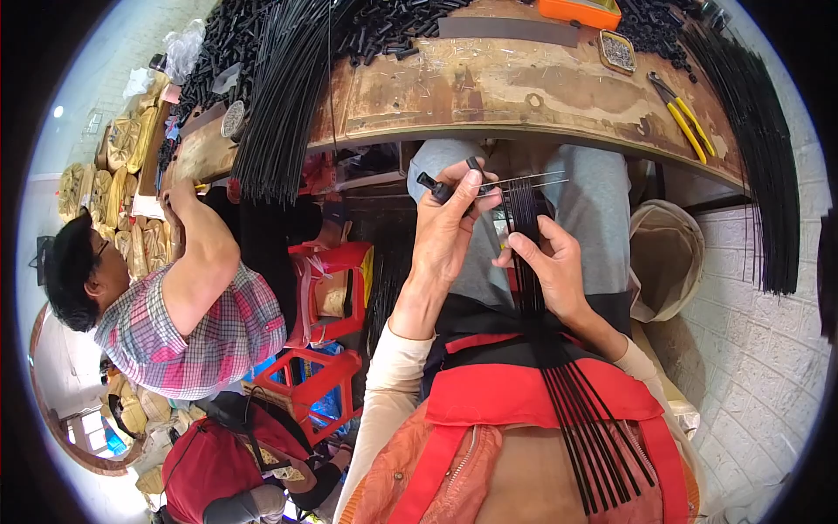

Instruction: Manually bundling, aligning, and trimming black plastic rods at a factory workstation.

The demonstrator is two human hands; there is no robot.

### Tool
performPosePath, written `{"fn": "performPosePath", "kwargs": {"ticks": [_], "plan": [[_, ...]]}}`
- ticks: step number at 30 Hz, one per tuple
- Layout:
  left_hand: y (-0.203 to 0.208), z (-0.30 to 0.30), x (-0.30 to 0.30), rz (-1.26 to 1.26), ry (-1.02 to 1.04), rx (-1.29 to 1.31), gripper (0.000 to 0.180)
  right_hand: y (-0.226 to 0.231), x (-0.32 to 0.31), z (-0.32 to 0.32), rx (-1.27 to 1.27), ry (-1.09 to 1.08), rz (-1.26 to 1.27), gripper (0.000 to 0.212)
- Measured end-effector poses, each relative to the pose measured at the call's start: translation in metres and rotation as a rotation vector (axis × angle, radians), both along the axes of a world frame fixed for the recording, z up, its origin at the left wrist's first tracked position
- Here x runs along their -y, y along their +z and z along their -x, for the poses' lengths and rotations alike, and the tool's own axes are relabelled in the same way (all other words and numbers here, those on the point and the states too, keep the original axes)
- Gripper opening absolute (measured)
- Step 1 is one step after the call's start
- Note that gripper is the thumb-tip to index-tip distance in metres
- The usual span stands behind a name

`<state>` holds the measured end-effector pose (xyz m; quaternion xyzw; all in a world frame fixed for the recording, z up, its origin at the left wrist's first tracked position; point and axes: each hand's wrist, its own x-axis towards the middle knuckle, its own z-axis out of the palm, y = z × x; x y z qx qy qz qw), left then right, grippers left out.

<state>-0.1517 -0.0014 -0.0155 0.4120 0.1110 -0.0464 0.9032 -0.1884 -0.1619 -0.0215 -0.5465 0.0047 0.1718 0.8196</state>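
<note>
Over my lap, my left hand point(443, 229) is closed on small black tubular fittings point(433, 185), which stick out between thumb and fingers. From that hand two thin metal wires point(546, 176) reach right, across the upper ends of a bundle of thin black rods point(526, 284). My right hand point(555, 269) pinches this bundle below the wires, thumb in front and fingers partly hidden behind. The rods run down over my red and black apron point(524, 395) and fan out at their lower ends. Whether the wires pass through the rod ends, I cannot tell.
Ahead is a worn wooden bench point(559, 98) with yellow-handled pliers point(685, 122), a pin tin point(617, 51) and an orange tray point(580, 10). Long black rod bundles point(284, 105) overhang its edge. A co-worker point(192, 306) sits left, near red stools point(336, 297); a fabric bin point(668, 258) stands right.
</note>
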Motion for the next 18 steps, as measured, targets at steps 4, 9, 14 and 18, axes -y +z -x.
{"fn": "performPosePath", "kwargs": {"ticks": [4,9,14,18], "plan": [[-0.0031,0.0005,-0.0001,-0.003,0.003,-0.014,0.020,-0.0008,-0.0019,0.0000,-0.003,-0.001,-0.012,0.019],[-0.0028,0.0000,0.0009,0.001,0.003,-0.012,0.020,-0.0013,-0.0012,-0.0004,0.014,0.014,-0.008,0.019],[-0.0020,-0.0012,0.0013,0.022,-0.022,-0.015,0.020,-0.0036,-0.0006,-0.0022,0.039,0.026,0.023,0.020],[-0.0026,-0.0023,0.0018,0.035,-0.032,-0.008,0.020,-0.0031,-0.0001,-0.0031,0.034,0.028,0.005,0.020]]}}
